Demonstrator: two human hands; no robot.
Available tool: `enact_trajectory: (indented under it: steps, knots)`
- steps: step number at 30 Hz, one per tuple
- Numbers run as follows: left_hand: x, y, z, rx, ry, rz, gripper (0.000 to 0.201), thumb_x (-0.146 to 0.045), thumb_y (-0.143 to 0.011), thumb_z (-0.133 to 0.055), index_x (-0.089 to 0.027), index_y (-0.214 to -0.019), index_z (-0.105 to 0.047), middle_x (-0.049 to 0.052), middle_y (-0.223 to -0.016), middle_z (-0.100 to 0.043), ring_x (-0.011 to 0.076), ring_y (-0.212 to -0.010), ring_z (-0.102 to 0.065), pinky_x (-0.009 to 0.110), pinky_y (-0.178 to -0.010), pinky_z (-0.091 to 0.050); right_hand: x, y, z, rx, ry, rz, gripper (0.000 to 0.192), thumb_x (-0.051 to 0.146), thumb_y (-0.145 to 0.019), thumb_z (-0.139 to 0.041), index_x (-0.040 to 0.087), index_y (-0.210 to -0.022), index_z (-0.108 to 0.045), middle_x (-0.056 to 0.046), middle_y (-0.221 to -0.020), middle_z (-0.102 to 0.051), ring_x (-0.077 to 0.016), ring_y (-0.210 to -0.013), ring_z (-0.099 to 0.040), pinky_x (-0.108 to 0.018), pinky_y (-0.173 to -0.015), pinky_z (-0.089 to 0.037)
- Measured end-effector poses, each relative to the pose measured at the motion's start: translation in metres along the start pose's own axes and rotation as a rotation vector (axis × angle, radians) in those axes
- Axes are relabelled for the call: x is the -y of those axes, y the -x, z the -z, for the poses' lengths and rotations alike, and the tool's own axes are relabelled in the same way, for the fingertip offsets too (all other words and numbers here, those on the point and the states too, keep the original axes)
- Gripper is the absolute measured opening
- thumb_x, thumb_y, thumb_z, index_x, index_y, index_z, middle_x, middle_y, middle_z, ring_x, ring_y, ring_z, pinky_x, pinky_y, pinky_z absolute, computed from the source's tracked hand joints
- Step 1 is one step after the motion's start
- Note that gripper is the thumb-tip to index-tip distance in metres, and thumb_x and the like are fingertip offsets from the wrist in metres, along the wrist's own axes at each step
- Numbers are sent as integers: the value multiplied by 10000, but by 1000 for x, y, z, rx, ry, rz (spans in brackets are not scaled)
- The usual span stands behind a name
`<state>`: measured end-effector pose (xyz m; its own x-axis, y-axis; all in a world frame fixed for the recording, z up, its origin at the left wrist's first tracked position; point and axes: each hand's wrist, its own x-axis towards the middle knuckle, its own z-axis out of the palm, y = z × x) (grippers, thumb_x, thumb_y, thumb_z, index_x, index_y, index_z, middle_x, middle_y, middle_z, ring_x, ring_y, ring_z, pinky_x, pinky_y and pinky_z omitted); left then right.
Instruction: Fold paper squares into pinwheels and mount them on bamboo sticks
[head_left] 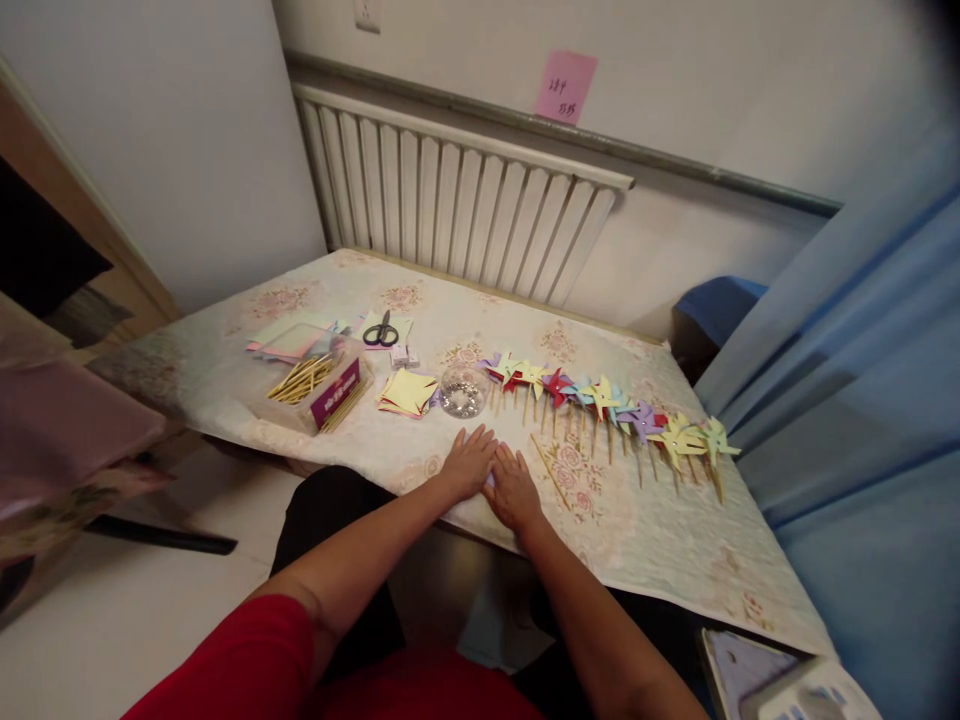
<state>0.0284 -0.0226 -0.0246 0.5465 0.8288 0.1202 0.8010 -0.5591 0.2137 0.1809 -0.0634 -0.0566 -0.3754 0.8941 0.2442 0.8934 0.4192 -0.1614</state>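
Both hands lie flat, fingers spread, side by side near the front edge of the table: the left hand point(469, 460) and the right hand point(512, 490) press down together on what looks like a small pale purple paper square point(490, 481), though only a sliver shows between them, so neither hand is closed around anything. Just right of the right hand lies a loose wooden stick point(550, 470). Beyond the hands sits a round clear container point(463, 391) of shiny bits, with a stack of coloured paper squares point(407, 392) to its left and a clear box of sticks point(321, 384) further left. A row of finished pinwheels point(604, 405) runs off to the right. Scissors point(382, 331) rest farther back. The table wears a pale floral cloth point(675, 545). Behind it stands a white radiator point(457, 200), a pink note point(565, 87) stuck on the wall above; blue fabric point(862, 400) hangs at right.
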Motion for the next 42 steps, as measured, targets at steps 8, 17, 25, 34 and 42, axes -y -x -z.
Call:
enact_trajectory:
  steps: [8,17,25,34,42]
  knots:
    - [14,7,-21,14,-33,-16,481,-294,-1007,-310,-235,-1466,-440,84,-1559,-420,223,-1467,-326,509,-1174,-274,0,0,0,-14,17,9,652,440,-949,-518,108,-1493,-381,-179,-1541,-411,-313,-1465,-325,-556,-1186,-242]
    - [25,9,-22,-10,-61,-70,516,-342,-990,-352,-236,-1491,-413,63,-1569,-408,228,-1475,-310,485,-1186,-269,0,0,-1,-26,37,13,679,507,-964,-485,96,-1493,-378,-179,-1537,-417,-315,-1462,-328,-544,-1188,-246]
    - [23,11,-21,-10,-58,-77,534,-370,-1001,-307,-200,-1497,-405,57,-1581,-386,248,-1482,-290,498,-1197,-244,-2,2,-2,-58,23,30,689,521,-956,-491,108,-1496,-379,-187,-1530,-424,-321,-1456,-341,-553,-1180,-265]
    - [22,12,-21,-33,-53,-83,536,-394,-1003,-302,-203,-1490,-419,65,-1568,-409,250,-1477,-301,509,-1195,-249,-4,4,-3,-90,6,87,711,495,-952,-507,123,-1528,-319,-183,-1532,-422,-299,-1470,-319,-550,-1185,-270]
    - [21,15,-22,-65,-17,-76,523,-390,-1000,-329,-215,-1481,-433,60,-1559,-425,244,-1478,-298,493,-1198,-251,-3,5,-1,-44,11,79,716,478,-950,-523,136,-1538,-301,-176,-1544,-407,-293,-1477,-310,-549,-1189,-277]
